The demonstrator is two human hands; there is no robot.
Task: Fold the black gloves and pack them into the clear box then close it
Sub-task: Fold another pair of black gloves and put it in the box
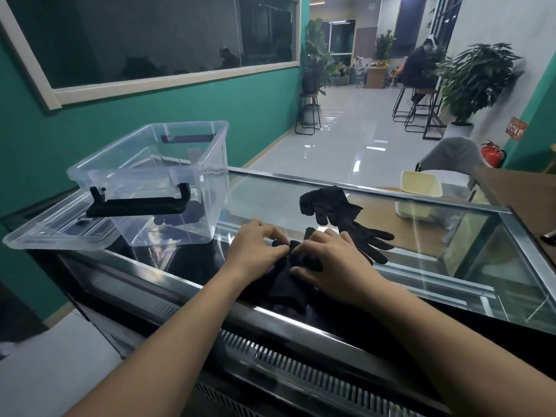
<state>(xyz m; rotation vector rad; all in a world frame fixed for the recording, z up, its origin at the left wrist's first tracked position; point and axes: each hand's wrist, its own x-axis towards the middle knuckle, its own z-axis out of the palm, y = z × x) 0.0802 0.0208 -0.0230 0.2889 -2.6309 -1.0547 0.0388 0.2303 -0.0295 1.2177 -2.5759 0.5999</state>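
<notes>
i have both hands down on one black glove (287, 284) lying on the glass counter (421, 245) right in front of me. my left hand (255, 251) has its fingertips curled in, pinching a bunched edge of the cloth near the middle; my right hand (334, 266) lies flatter, fingers pressing the cloth down and the thumb tucked against the fold. the two hands nearly meet over the crease.

more black gloves (340, 212) lie in a loose heap just beyond my right hand, one with its fingers splayed toward the right. the clear box (168, 176) stands open to the left, near my left hand, and something dark seems to lie on its floor, though i cannot tell what through the plastic. its lid (57, 233) lies flat beside and partly under it.

to fold this well, i think i should keep the right hand as the anchor, draw the pinched edge over in one pull, then smooth the crease flat so the cloth does not spring open on the slick glass before i lift it across.
</notes>
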